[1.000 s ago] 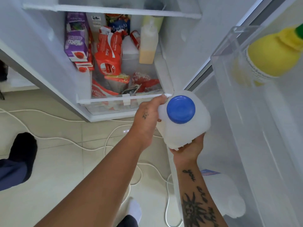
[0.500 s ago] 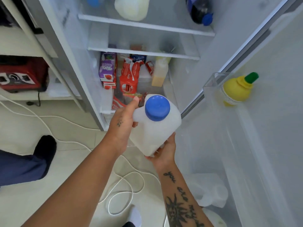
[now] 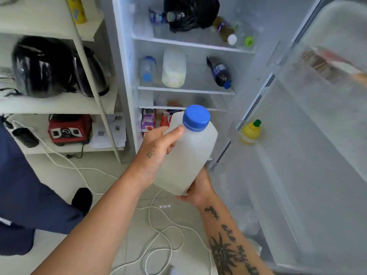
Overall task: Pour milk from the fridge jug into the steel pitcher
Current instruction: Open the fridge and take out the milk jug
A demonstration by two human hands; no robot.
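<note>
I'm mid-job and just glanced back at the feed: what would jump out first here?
The capped jug at centre, held in front of the open fridge: the left hand grips it near the blue cap, the right hand cups its base. Next, a yellow bottle in the door shelf at right, and a second jug on a middle fridge shelf.

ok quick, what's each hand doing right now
Left hand: closed, gripping the milk jug high on its side.
Right hand: closed, cupping the same jug under its base.
</note>
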